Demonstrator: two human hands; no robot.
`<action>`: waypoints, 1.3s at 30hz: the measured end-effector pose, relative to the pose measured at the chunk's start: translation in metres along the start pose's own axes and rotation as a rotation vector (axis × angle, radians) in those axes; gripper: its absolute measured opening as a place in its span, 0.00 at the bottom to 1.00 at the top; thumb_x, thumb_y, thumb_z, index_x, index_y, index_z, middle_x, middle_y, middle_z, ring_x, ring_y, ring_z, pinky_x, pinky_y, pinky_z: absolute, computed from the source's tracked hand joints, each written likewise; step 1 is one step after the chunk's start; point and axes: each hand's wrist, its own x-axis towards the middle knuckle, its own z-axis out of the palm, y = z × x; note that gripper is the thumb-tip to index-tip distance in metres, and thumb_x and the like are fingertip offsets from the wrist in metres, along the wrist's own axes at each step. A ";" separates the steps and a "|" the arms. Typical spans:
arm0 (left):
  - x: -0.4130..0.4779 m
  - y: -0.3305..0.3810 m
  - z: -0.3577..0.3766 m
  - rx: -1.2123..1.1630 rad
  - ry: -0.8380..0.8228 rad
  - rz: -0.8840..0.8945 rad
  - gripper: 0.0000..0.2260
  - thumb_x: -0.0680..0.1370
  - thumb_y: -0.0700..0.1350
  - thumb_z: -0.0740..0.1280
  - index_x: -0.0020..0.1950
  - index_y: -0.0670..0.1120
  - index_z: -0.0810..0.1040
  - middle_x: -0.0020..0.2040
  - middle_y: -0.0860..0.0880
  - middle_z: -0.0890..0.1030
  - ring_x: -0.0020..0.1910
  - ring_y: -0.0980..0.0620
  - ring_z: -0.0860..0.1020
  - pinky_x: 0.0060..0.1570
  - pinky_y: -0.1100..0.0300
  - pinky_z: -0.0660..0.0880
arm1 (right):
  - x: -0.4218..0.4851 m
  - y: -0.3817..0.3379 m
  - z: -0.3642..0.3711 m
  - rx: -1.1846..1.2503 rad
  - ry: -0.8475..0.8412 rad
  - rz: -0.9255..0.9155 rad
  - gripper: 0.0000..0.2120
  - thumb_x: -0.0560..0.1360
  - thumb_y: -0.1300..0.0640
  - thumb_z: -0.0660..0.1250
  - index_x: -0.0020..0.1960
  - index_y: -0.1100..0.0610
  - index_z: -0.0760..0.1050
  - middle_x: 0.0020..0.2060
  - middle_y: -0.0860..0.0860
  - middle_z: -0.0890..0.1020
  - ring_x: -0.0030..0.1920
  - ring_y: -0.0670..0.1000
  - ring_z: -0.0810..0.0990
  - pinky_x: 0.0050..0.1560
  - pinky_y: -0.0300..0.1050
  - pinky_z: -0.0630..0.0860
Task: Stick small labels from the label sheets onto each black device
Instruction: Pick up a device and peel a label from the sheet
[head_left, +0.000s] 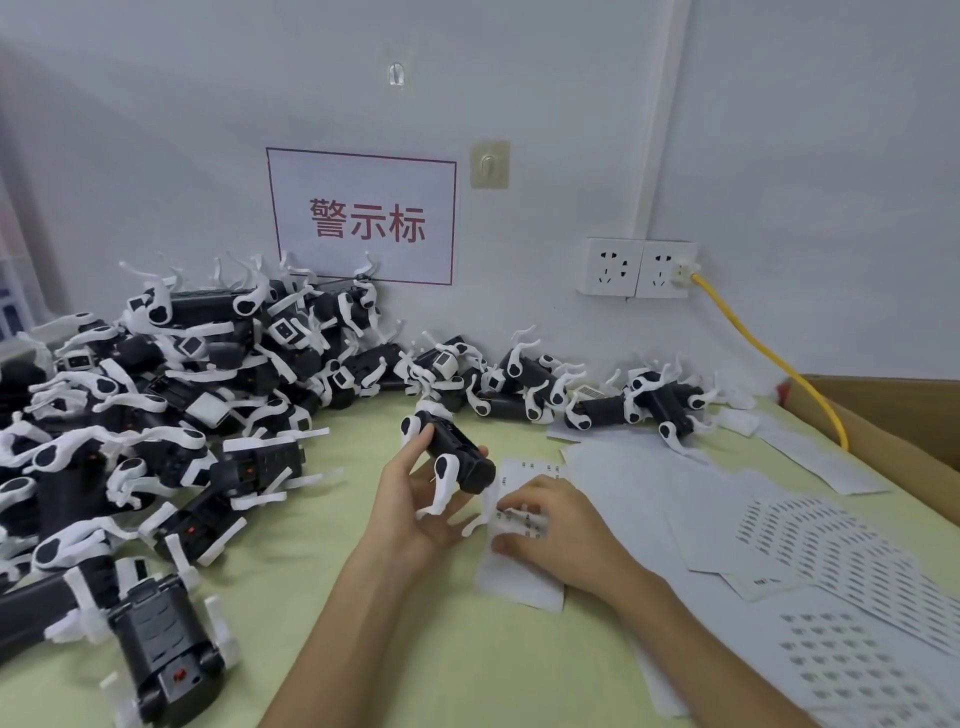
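My left hand (415, 499) holds one black device (457, 452) with white legs, lifted off the table and tilted. My right hand (550, 525) rests with bent fingers on a small label sheet (519, 577) lying just right of the device; the fingertips press on its printed labels. A big pile of the same black devices (171, 384) covers the left of the table, and a row of them (597, 395) lines the wall behind my hands.
More label sheets (831, 545) and blank backing papers (639, 483) spread over the green table (467, 649) to the right. A cardboard box (893, 426) stands at the far right. A yellow cable (769, 358) runs from the wall sockets (639, 267).
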 end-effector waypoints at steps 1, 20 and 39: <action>0.000 0.000 0.000 0.019 -0.008 0.005 0.19 0.66 0.59 0.76 0.43 0.44 0.88 0.51 0.45 0.86 0.44 0.44 0.78 0.43 0.51 0.66 | 0.000 0.000 0.000 0.010 0.011 -0.003 0.17 0.70 0.45 0.78 0.57 0.45 0.83 0.48 0.38 0.78 0.53 0.44 0.74 0.50 0.34 0.67; -0.011 -0.011 0.019 0.114 0.049 0.023 0.19 0.78 0.52 0.70 0.60 0.40 0.80 0.53 0.37 0.84 0.48 0.40 0.83 0.53 0.51 0.76 | -0.001 -0.012 0.002 0.195 0.143 0.075 0.08 0.71 0.53 0.73 0.34 0.47 0.79 0.31 0.42 0.77 0.32 0.42 0.72 0.34 0.33 0.68; -0.016 -0.023 0.035 0.048 0.039 0.117 0.16 0.81 0.51 0.66 0.59 0.39 0.80 0.47 0.36 0.82 0.41 0.42 0.84 0.40 0.57 0.81 | -0.002 -0.025 0.000 0.186 0.224 0.236 0.09 0.63 0.43 0.62 0.32 0.43 0.78 0.29 0.34 0.77 0.29 0.40 0.72 0.29 0.35 0.63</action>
